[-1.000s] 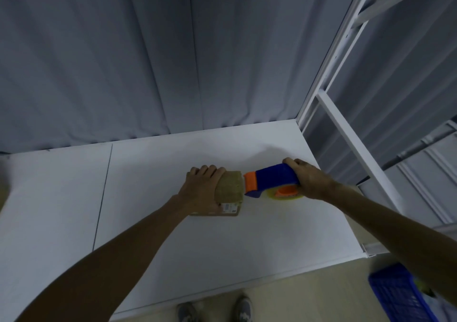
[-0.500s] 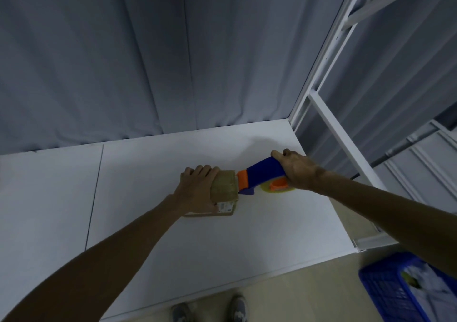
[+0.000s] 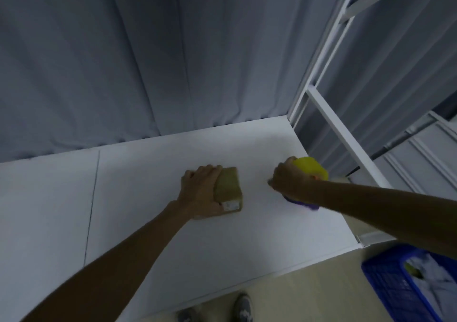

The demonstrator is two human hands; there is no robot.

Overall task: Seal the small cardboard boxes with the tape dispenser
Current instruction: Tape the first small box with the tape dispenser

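The tape dispenser (image 3: 312,169) has pulled away, clenched in the right hand (image 3: 289,180), now well apart from the small cardboard box (image 3: 228,188). The left hand (image 3: 200,190) clasps the box beneath it. This strip looks finished.

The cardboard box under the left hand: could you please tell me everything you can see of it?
The box is small, brown cardboard, closed, lying flat on the white table, slightly skewed to its edge. Its top looks glossy, perhaps taped; blur leaves that unsure. A small white label sits on its near right corner. The left hand grips its left part, fingers over the far edge. The dispenser in the right hand is clear of it.
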